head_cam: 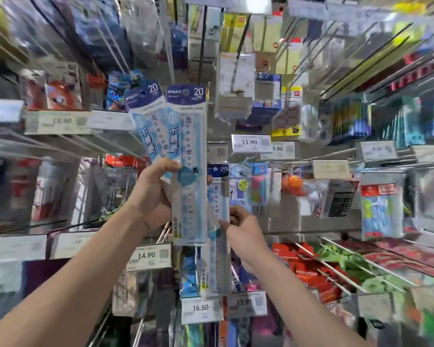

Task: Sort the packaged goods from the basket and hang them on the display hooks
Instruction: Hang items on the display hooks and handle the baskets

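Shop display racks filled the whole view, metal hooks (333, 271) crowded with hanging packets and edged with price labels, much of it blurred. Taking the 11.90 price tag (248, 142) as the marker, the left hand (153, 194) was below and to its left, raised in front of the racks. Its fingers and thumb were curled round the lower halves of two ruler packs. The front ruler pack (191, 151) stood nearly upright just left of the tag, its blue header marked 20 above the tag's level. The rear ruler pack (148, 121) fanned out farther left, tilted with its top leaning away from the tag.

Below the tag and slightly left of it, a hanging ruler pack (219, 196) dangled from a hook. The right hand (243, 226) was directly below the tag. Its fingers were curled, the tips pinching that pack's right edge about halfway down.

Farther below the tag sat a 16.50 price tag (200, 308), and below-left a 14.90 price tag (145, 255). Red packets (301, 269) lay on hooks below and right of the marker.
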A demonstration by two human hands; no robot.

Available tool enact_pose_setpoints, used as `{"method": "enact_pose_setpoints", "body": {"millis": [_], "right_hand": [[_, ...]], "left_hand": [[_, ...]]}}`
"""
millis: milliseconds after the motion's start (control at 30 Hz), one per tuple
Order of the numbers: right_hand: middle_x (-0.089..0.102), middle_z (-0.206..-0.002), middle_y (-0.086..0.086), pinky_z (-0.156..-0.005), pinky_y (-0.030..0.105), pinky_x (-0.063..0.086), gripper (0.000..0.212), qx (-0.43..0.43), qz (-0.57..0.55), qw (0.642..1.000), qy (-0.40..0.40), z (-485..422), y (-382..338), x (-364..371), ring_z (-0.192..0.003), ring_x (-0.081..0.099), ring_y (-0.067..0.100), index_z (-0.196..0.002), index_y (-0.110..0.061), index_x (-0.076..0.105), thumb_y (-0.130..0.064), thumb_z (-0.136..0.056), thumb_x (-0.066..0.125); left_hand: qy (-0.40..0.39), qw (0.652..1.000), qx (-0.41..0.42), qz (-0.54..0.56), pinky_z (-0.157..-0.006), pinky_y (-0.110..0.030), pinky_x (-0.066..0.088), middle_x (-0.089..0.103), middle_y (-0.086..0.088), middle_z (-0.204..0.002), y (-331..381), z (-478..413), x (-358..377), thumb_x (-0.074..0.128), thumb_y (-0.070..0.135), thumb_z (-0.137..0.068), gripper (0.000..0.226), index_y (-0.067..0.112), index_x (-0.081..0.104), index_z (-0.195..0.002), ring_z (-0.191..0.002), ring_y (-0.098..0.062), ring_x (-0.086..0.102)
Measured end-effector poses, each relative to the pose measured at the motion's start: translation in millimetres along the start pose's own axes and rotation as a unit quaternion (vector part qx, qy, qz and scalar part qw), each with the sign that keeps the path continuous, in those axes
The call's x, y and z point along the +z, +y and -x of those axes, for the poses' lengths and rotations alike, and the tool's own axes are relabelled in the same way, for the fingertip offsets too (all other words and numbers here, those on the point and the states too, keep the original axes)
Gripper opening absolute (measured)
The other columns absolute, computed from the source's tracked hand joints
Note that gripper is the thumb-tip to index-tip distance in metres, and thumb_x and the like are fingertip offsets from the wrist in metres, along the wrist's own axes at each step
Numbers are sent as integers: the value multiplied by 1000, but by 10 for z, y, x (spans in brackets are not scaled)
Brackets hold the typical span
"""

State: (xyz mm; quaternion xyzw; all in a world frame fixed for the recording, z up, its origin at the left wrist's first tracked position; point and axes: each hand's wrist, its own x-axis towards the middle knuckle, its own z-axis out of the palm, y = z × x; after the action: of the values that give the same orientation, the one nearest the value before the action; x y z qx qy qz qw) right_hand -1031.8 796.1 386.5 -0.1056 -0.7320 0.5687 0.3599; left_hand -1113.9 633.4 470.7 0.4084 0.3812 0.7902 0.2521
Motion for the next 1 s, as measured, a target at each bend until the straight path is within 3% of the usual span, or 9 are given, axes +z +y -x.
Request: {"method": "enact_pose_setpoints", "body": {"millis": [67, 167, 267, 333, 433, 633, 767, 933, 1000], "right_hand": [[71, -99, 11, -72, 23, 52, 12, 1, 10, 1000, -4, 6, -38, -4, -85, 64, 19, -105, -15, 64, -6, -98, 64], [67, -100, 6, -60, 15, 43, 15, 6, 30, 1000, -4, 1, -110, -14, -80, 59, 10, -113, -15, 59, -8, -100, 62], [67, -103, 5, -66, 20, 46, 16, 11, 40, 999, 1, -38, -164, -22, -88, 62, 15, -114, -13, 57, -7, -99, 62], [68, -107, 12, -71, 23, 48, 17, 13, 40, 999, 5, -55, -195, -16, -89, 63, 16, -114, -11, 60, -3, -98, 61], [69, -107, 13, -72, 25, 49, 17, 21, 30, 999, 4, -70, -215, -14, -91, 65, 18, -114, -9, 60, -4, -98, 62], [68, -95, 5, -73, 25, 50, 14, 24, 19, 1000, -5, -116, -222, 32, -84, 62, 16, -110, -11, 60, -3, -98, 62], [67, -116, 3, -101, 43, 53, 29, 25, 11, 1000, -15, -158, -251, 123, -108, 64, 23, -128, -13, 55, -11, -100, 63], [62, -104, 1, -85, 32, 48, 15, 31, 4, 999, -7, -209, -262, 178, -90, 58, 15, -110, -17, 52, -9, -101, 59], [62, -106, 2, -85, 32, 47, 15, 30, 7, 1000, -1, -235, -250, 188, -92, 58, 17, -111, -18, 51, -10, -101, 59]], "left_hand": [[5, 1000, 7, -11, -70, -46, 62, 72, -20, -116, -17, -3, 4, 63, 16, -68, 75, 9, 56, -142, -89, -31, 76], [22, 999, 8, -23, -69, -52, 63, 74, -22, -107, -26, 21, 20, 61, 13, -74, 63, 14, 56, -136, -86, -32, 76], [31, 999, -5, -35, -78, -55, 63, 75, -23, -111, 14, 44, 22, 46, 15, -91, 46, 16, 56, -136, -91, -31, 77], [42, 999, -1, -31, -73, -51, 64, 75, -21, -111, 54, 53, 19, 42, 14, -98, 40, 19, 56, -136, -92, -31, 77], [44, 999, 3, -30, -67, -46, 63, 76, -19, -110, 91, 66, 35, 41, 13, -99, 40, 20, 56, -136, -91, -31, 77], [49, 998, 5, -38, -76, -52, 63, 76, -17, -106, 115, 18, 39, 42, 14, -97, 44, 21, 55, -139, -90, -30, 76], [63, 997, -4, -54, -86, -51, 57, 75, -17, -106, 130, -1, 27, 44, 14, -95, 47, 17, 56, -140, -90, -30, 75], [72, 995, -6, -65, -88, -50, 57, 71, -21, -115, 138, 2, -10, 45, 14, -93, 46, 16, 58, -137, -93, -32, 73], [73, 995, -5, -68, -89, -50, 55, 73, -21, -113, 141, 3, -11, 44, 13, -94, 44, 16, 57, -136, -91, -31, 75]]}}
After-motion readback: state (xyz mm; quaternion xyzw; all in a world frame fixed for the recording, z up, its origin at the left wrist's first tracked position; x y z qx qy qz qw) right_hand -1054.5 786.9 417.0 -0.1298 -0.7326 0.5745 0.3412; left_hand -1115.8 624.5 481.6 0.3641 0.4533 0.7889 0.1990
